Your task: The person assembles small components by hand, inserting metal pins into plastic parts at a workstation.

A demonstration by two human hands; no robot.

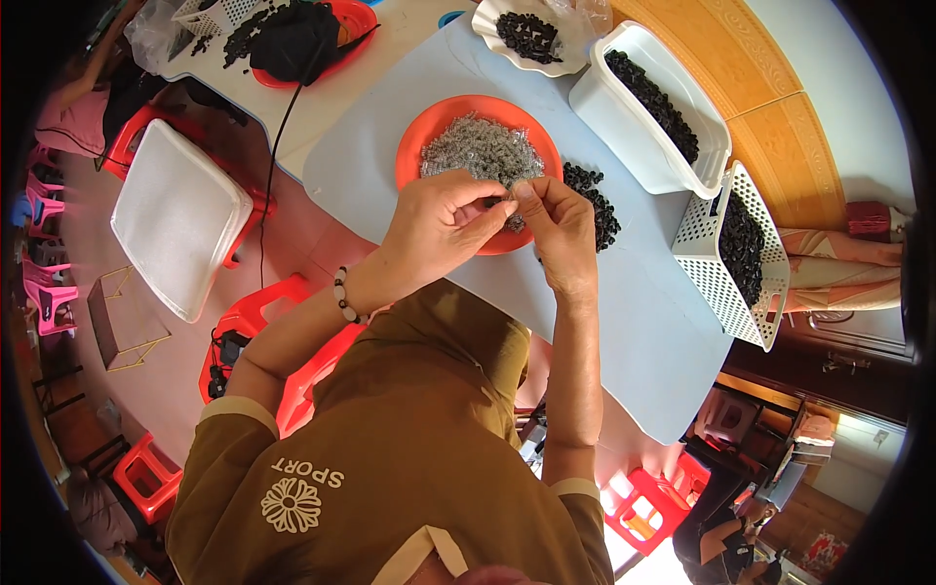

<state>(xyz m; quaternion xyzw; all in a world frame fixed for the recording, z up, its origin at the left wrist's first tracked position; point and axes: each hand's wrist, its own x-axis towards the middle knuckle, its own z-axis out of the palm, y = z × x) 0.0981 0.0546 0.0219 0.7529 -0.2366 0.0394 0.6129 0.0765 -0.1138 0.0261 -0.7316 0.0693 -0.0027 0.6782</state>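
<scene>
My left hand [434, 234] and my right hand [561, 229] meet above the near rim of a red basin [408, 146]. The left thumb and forefinger close on a small black part [493, 202]. Right beside it, my right thumb and forefinger are pinched together; whatever is between them is too small to make out. Many small clear plastic pieces with a metallic glint [478, 146] fill the basin. Just right of the basin and of my right hand, a loose pile of small black parts [603, 216] lies on the light blue table [643, 292].
A white tub [593, 102] and a white perforated basket [704, 226], both with black parts, line the table's right side. At the back stands a scalloped dish [487, 44]. Left are a stool with a white padded top [180, 214] and a red chair [258, 312]. A cable [268, 195] hangs down.
</scene>
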